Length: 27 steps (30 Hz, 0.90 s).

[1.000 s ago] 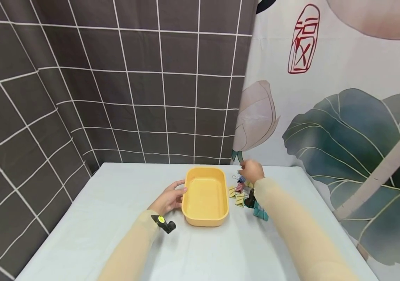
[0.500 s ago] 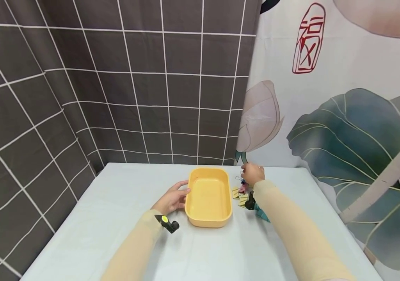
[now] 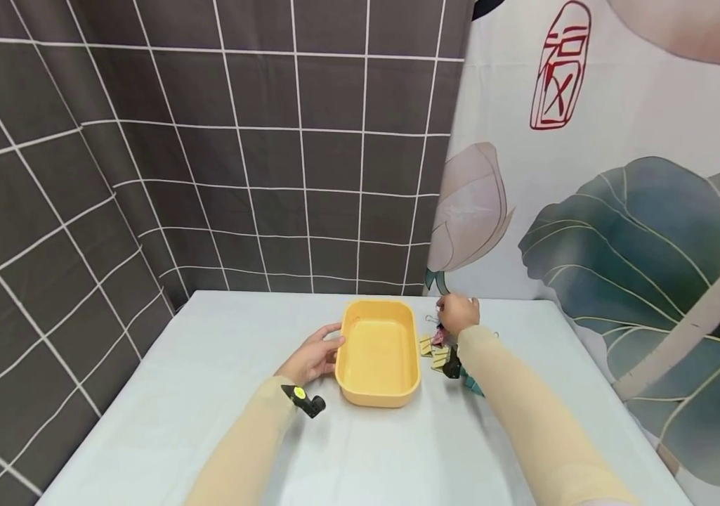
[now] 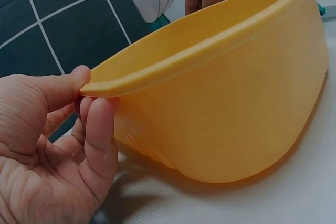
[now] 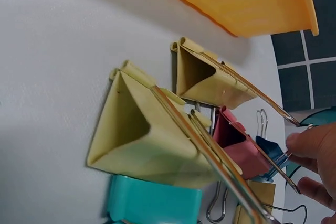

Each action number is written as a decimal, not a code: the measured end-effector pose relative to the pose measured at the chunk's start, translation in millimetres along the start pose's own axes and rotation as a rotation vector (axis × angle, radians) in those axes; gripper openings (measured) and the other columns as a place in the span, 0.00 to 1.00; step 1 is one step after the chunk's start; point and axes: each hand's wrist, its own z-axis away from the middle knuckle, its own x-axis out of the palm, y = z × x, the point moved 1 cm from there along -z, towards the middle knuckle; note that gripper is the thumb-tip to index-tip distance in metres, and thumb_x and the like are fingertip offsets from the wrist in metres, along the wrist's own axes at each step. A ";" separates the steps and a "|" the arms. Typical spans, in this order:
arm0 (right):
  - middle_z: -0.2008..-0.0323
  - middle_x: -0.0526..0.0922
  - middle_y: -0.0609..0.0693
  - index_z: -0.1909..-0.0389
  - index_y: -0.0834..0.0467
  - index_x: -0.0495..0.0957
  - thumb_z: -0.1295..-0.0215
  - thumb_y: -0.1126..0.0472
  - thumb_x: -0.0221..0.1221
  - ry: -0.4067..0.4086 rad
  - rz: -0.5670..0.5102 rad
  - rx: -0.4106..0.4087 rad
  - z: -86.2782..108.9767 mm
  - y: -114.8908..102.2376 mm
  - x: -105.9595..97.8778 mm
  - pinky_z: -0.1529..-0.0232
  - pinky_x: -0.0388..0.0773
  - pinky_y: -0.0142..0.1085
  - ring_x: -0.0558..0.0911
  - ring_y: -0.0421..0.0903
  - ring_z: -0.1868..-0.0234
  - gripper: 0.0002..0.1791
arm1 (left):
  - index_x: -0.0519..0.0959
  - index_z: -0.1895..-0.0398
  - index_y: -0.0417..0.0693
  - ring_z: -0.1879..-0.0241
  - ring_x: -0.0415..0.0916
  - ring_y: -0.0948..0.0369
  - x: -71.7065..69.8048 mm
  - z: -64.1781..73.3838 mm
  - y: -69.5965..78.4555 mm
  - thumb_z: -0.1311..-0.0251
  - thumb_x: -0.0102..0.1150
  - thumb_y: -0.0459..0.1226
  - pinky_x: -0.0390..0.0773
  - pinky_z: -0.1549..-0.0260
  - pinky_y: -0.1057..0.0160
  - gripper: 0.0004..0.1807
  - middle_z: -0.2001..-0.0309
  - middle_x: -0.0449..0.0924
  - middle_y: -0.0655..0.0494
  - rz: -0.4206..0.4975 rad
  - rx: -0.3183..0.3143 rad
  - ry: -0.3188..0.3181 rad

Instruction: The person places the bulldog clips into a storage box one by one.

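Note:
My left hand holds the left side of a yellow plastic container. In the left wrist view its thumb and fingers pinch the container's rim. On the right, my right hand is over a cluster of binder clips. The right wrist view shows its fingertips at the wire handle of a blue binder clip, pinching it. Beside that clip lie a pink binder clip and two pale yellow binder clips, one nearer and one farther.
A teal binder clip and a tan one lie in the same cluster. Everything stands on a white-covered table. Behind it hang a dark gridded cloth and a floral curtain.
The head view has shifted slightly, so the scene sits a little farther right. The right hand stays at the clips and the left hand stays on the container.

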 end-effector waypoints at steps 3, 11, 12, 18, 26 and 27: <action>0.57 0.88 0.56 0.52 0.62 0.86 0.32 0.65 0.61 0.017 0.015 -0.001 -0.5 -1.0 -3.8 0.31 0.53 0.69 0.83 0.60 0.50 0.11 | 0.62 0.24 0.53 0.66 0.80 0.60 0.0 -1.0 1.1 0.25 0.54 0.38 0.83 0.72 0.66 0.29 0.54 0.81 0.45 0.000 0.001 -0.011; 0.59 0.88 0.56 0.56 0.61 0.87 0.34 0.64 0.63 0.039 0.024 -0.041 -5.9 -2.2 -9.0 0.32 0.55 0.69 0.83 0.60 0.52 0.09 | 0.64 0.25 0.54 0.70 0.78 0.62 -0.2 -1.1 1.8 0.27 0.57 0.39 0.81 0.74 0.68 0.29 0.60 0.82 0.50 -0.003 -0.018 0.022; 0.59 0.88 0.56 0.56 0.61 0.87 0.34 0.63 0.63 0.040 0.022 -0.043 -6.8 -2.9 -10.1 0.32 0.54 0.69 0.83 0.60 0.52 0.09 | 0.64 0.25 0.54 0.70 0.78 0.62 -0.4 -1.1 1.7 0.27 0.57 0.39 0.81 0.74 0.68 0.29 0.61 0.81 0.51 0.002 -0.018 0.025; 0.57 0.88 0.57 0.53 0.61 0.87 0.33 0.64 0.63 0.047 0.026 -0.063 -7.9 -7.4 -21.5 0.31 0.53 0.69 0.83 0.60 0.51 0.11 | 0.64 0.25 0.56 0.69 0.78 0.63 0.4 -2.0 2.2 0.26 0.56 0.40 0.80 0.75 0.69 0.28 0.60 0.81 0.52 0.017 -0.018 0.026; 0.58 0.88 0.57 0.52 0.62 0.87 0.33 0.63 0.63 0.038 0.004 -0.047 -7.9 -17.5 -33.2 0.28 0.47 0.67 0.82 0.59 0.50 0.11 | 0.64 0.25 0.56 0.69 0.78 0.63 1.2 -0.6 1.0 0.25 0.55 0.40 0.80 0.75 0.69 0.28 0.60 0.81 0.51 0.001 -0.021 0.027; 0.58 0.88 0.57 0.52 0.62 0.87 0.33 0.64 0.63 0.038 -0.003 -0.049 -7.8 -19.4 -35.0 0.28 0.47 0.67 0.82 0.59 0.50 0.11 | 0.64 0.25 0.56 0.69 0.78 0.63 1.2 -0.9 0.7 0.25 0.55 0.40 0.80 0.75 0.69 0.28 0.59 0.81 0.51 0.004 -0.024 0.029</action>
